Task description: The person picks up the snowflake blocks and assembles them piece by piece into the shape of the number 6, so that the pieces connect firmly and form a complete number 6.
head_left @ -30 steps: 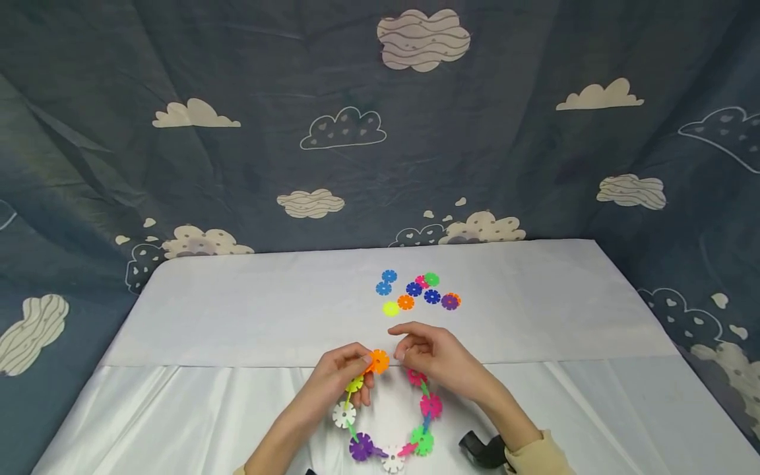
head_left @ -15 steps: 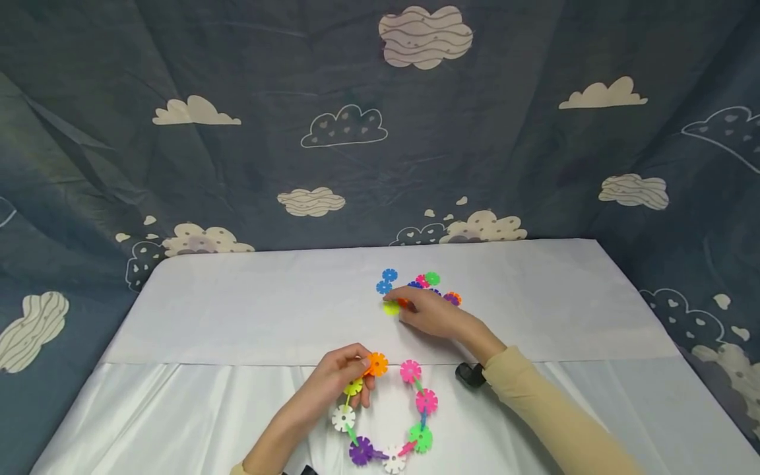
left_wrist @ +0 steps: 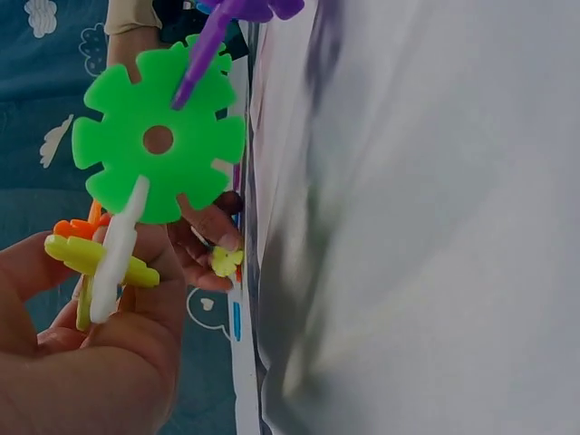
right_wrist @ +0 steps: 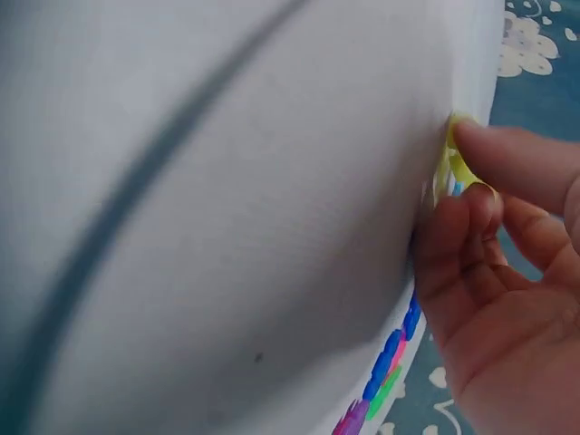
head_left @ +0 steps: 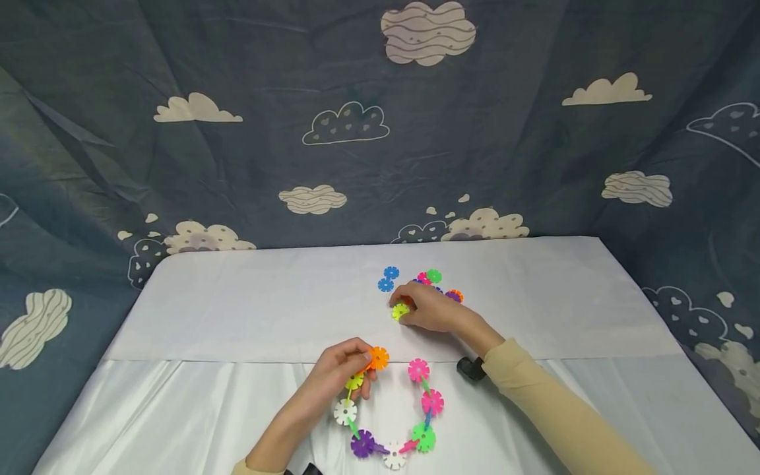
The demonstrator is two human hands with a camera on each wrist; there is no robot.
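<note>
My left hand [head_left: 338, 373] pinches an orange notched disc [head_left: 380, 358] at the left end of a chain of interlocking flower-shaped plastic discs. The chain curves in an open loop through yellow, white [head_left: 345, 413], purple [head_left: 362, 444] and green [head_left: 424, 437] discs up to a pink disc [head_left: 418, 370]. Between the orange and pink ends there is a gap. Farther back, the thumb and fingers of my right hand [head_left: 432, 309] pinch a loose yellow disc [head_left: 400, 312], tilted up at the front of the loose discs. In the left wrist view a green disc [left_wrist: 113, 136] hangs close to the camera.
Two light blue discs [head_left: 386, 285] lie left of my right hand. Behind it are a green disc [head_left: 435, 276], a pink one and several others, partly covered by the hand. A cloud-printed dark curtain [head_left: 249, 165] stands behind the white-covered table [head_left: 237, 297].
My right hand has moved from beside the chain out to the loose discs and now grips the yellow one, tilting it up. The left hand keeps its hold on the orange disc.
</note>
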